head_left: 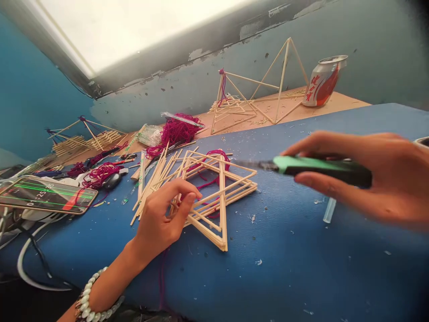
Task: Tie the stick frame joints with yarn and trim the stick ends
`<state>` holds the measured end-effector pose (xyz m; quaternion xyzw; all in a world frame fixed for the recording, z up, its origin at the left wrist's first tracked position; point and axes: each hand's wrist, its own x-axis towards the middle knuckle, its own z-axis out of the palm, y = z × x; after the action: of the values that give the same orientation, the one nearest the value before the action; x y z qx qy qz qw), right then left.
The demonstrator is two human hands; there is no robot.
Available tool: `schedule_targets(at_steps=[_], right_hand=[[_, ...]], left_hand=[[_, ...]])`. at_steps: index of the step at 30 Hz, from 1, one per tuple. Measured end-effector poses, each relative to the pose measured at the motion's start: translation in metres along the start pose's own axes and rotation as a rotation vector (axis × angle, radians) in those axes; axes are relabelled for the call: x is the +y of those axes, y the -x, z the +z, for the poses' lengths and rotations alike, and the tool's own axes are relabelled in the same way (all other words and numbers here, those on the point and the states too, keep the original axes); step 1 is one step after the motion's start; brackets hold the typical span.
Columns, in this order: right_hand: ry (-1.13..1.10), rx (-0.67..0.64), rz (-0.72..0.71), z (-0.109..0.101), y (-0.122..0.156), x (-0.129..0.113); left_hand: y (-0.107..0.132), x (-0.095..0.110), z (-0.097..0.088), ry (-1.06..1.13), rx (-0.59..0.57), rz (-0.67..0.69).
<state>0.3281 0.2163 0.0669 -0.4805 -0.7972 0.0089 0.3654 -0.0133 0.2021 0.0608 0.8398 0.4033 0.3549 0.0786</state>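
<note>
My left hand [163, 216] rests its fingers on a star-shaped frame of thin wooden sticks [222, 205], which lies flat on a blue padded work surface [284, 264] and is threaded with magenta string. A pile of loose sticks [154, 190] lies against the frame's left side, just beyond my fingers. My right hand [355, 175] is raised over the surface to the right, gripping a green-and-black craft knife [318, 167]. Its blurred tip points left toward the frame without touching it. A pearl-beaded bracelet [90, 298] circles my left wrist.
A phone [43, 194], a computer mouse [112, 181], and magenta yarn [176, 132] lie beyond my left hand. Stick pyramids [258, 85] and a crushed drink can [323, 81] stand on a wooden shelf by the wall. Shavings dot the surface, and a clear glue stick [329, 210] lies below the knife.
</note>
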Motion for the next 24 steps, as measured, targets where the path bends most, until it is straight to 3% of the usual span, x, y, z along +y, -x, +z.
schedule_targets(at_steps=[5, 11, 14, 18, 21, 24], right_hand=[[0.189, -0.073, 0.177, 0.007, -0.019, 0.008], [0.385, -0.352, 0.073, 0.03, -0.026, 0.021], [0.485, -0.302, -0.003, 0.026, -0.034, 0.005], [0.241, -0.07, -0.184, 0.018, -0.042, -0.033], [-0.021, -0.111, -0.448, 0.025, -0.037, -0.052], [-0.07, -0.109, -0.55, 0.038, -0.025, -0.053]], left_hand=[[-0.006, 0.004, -0.004, 0.012, -0.032, 0.025], [-0.028, 0.023, -0.009, -0.27, -0.188, 0.025], [-0.031, 0.025, -0.004, -0.297, -0.242, -0.006], [-0.025, 0.023, 0.002, -0.252, -0.181, -0.032], [-0.02, 0.023, 0.003, -0.217, -0.108, -0.02], [-0.018, 0.024, 0.003, -0.234, -0.082, -0.022]])
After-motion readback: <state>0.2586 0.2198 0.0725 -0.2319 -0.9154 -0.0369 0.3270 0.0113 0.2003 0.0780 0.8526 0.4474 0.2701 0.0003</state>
